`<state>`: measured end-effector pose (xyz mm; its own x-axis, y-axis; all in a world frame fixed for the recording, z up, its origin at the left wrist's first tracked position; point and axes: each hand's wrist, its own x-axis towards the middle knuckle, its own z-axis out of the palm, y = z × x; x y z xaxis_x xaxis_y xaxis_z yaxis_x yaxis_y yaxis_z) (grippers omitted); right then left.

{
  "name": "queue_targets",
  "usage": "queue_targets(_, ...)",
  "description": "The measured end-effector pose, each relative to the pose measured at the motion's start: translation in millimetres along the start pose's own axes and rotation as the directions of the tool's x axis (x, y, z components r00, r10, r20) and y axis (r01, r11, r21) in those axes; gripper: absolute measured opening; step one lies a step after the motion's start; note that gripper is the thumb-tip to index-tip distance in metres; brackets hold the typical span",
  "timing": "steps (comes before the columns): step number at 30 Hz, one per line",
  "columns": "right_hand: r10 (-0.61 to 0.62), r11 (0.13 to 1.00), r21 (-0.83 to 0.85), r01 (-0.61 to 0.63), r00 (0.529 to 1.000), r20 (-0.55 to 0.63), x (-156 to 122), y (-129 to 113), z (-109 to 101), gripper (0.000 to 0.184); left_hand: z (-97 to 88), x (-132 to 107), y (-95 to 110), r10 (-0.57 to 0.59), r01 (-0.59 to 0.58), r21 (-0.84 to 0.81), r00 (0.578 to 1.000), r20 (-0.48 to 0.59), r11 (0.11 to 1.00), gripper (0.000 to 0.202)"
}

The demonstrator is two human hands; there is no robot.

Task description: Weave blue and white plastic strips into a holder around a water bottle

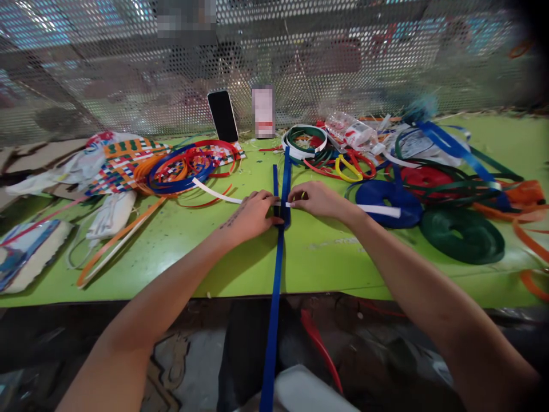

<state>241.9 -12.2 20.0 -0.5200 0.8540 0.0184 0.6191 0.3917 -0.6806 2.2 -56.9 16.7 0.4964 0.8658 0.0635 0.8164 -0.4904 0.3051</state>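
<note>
A long, flat blue plastic strip [274, 309] reaches from the bottom of view, between the person's bare forearms, over the front edge of a bright green tabletop [240, 274] to the two hands near its middle. There, two blue lengths lie side by side, pointing away from the person, and a narrow, flat white plastic strip [218, 193] crosses them. The left hand [256, 213] has its fingertips and thumb against the crossing; how firmly they close on the strips cannot be told. The right hand [318, 199] pinches the white strip between thumb and forefinger, just beside the blue lengths. Past the right forearm, a flat white length lies over a wound blue coil [369, 197], with a dark green coil [467, 252] next to it. To the left lies a multicoloured woven piece [120, 169]; behind, a black-screened phone [223, 117] leans upright near a perforated metal screen [128, 86].
</note>
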Motion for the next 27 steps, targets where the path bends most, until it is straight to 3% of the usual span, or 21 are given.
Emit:
queue_targets(9, -0.006, 0.999, -0.049, 0.011, 0.994, 0.113, -2.9, -0.5, -9.0, 0.015, -2.2, -3.2, 1.6, -0.008, 0.009, 0.018, 1.0, -0.006, 1.0, 0.048)
queue_targets(27, -0.014, 0.998, -0.063, 0.02, 0.995, 0.095, -5.7, -6.3, -3.8, 0.012, -3.4, -4.0, 1.4, 0.019, -0.019, 0.006, 0.999, -0.045, 1.0, 0.037)
